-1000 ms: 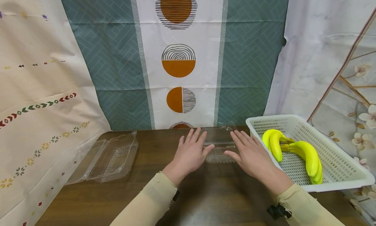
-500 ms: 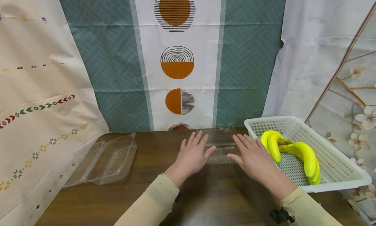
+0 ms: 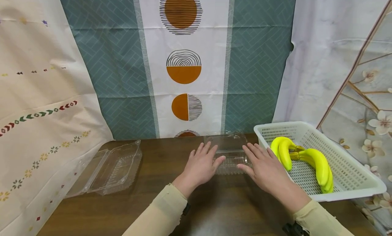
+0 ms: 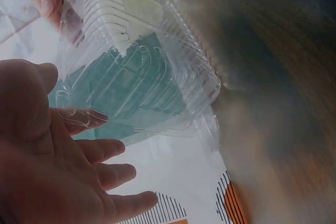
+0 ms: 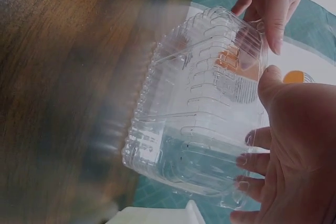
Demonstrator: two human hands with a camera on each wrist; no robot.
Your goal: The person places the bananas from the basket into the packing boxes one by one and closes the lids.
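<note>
The step in hand looks to be handling the clear container (image 3: 229, 160) at the lower centre of the frame, whose lid lies folded back towards the cloth behind. The left hand (image 3: 200, 162) and the right hand (image 3: 263, 166) are at its 2 near sides, fingers straight and slightly spread, thumbs turned inward. Neither hand pinches anything. In both wrist views some fingertips overlap the transparent plastic, but whether they touch it or hover beside it cannot be told. If the container is to be shifted or lifted, the next move would seem to call for bending the fingers lightly round its thin rim, since such a wall would probably flex under a hard squeeze.

A 2nd clear container (image 3: 119, 166), also unfolded, lies at the lower left. At the lower right a white basket (image 3: 346, 164) holds 2 bunches of yellow bananas (image 3: 320, 166).

The surface is a dark brown wooden table (image 3: 220, 208), with a soft sheen near the bottom of the frame. Behind it hangs a teal-and-white cloth (image 3: 257, 65) printed with orange circles and half-circles. A cream cloth (image 3: 46, 89) with small coloured motifs fills the left side, and a pale floral cloth (image 3: 330, 52) the right. The person wears beige sleeves (image 3: 156, 208).
</note>
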